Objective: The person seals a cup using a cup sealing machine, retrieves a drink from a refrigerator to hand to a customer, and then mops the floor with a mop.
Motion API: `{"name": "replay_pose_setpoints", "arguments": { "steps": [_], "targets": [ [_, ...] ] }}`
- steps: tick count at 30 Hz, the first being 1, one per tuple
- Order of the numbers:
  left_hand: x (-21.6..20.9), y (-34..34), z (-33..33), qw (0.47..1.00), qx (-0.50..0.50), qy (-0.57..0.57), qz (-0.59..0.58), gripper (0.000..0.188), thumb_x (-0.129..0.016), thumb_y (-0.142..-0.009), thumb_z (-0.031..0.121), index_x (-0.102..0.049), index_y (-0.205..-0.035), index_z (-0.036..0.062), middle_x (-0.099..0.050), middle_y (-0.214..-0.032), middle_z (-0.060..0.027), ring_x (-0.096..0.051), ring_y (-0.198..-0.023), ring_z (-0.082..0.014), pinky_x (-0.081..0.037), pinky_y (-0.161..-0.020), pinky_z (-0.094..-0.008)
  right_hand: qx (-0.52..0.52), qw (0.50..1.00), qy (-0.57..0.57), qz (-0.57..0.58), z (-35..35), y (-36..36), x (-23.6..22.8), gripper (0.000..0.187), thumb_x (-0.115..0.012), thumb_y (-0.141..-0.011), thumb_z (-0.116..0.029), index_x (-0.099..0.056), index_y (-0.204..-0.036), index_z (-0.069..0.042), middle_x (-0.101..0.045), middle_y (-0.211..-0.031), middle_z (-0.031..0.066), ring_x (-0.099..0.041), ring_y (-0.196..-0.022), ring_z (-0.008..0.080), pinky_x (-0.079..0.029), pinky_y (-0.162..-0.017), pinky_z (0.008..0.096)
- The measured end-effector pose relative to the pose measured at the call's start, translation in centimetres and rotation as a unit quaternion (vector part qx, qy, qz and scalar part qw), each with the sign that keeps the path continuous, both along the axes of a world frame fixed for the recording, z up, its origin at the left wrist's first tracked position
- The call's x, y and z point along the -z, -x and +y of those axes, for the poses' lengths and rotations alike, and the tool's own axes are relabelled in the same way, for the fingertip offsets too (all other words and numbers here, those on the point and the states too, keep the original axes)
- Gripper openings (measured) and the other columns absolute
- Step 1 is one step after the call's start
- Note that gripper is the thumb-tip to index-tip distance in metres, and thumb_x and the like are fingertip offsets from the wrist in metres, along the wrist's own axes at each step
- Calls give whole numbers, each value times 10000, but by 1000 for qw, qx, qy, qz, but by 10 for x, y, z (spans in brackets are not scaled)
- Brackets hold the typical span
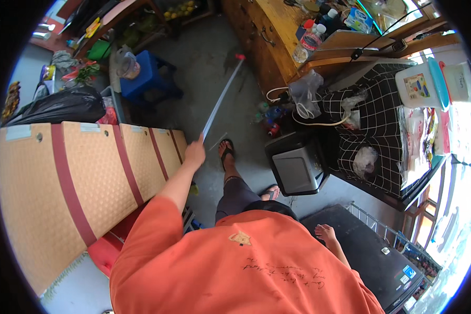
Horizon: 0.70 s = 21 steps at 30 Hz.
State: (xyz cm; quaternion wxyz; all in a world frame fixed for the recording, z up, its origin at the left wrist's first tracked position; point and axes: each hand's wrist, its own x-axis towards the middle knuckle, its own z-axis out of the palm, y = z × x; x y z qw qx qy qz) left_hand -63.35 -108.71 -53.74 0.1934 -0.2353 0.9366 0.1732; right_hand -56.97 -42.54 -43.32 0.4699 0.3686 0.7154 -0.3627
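Note:
My left hand (195, 153) is closed around the near end of a long pale-blue pole (221, 101), like a broom or mop handle. It slants away over the floor to a red end piece (239, 56). A dark blurred patch beside that piece makes its head hard to tell. My right hand (326, 233) hangs loosely at my right side with slightly bent fingers apart, holding nothing. It appears over or beside a black flat-topped appliance (366, 256); I cannot tell whether it touches.
A blue stool (149, 78) carries a clear plastic tub. Tan panels with maroon stripes (104, 172) line the left. A wooden drawer cabinet (261, 31) is at the far right. Nearer stand several bottles (267, 112), a grey-black bin (296, 166) and a grid-patterned cloth (379, 136).

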Motion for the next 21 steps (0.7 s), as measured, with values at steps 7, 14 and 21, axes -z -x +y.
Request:
{"name": "replay_pose_setpoints", "arguments": {
  "steps": [7,14,21],
  "targets": [
    [-3,-17,19,995,51,-28,-84,810,-528,-832,19,-172,-1547,156,-633,-1029,-270,-641,-945,-442,-528,-838,-507,10,1000,10,-11,23,-19,4,291,-611,-950,-328,-652,-1031,-52,-708,-972,67,-667,-886,177,-517,-740,327],
    [-107,-238,56,975,61,-41,-211,885,-539,-806,29,-140,-1554,283,-673,-894,-251,-684,-821,-407,-550,-734,-517,31,997,66,1,25,-2,17,285,-619,-947,-334,-653,-1021,-61,-710,-977,63,-669,-881,170,-512,-740,323],
    [-90,-198,95,983,45,-18,-178,842,-520,-808,16,-200,-1544,273,-686,-922,-235,-690,-863,-403,-550,-758,-507,-483,819,175,255,92,-6,75,248,-601,-957,-314,-656,-1007,-77,-711,-963,39,-671,-838,156,-518,-702,314]
  ]
}}
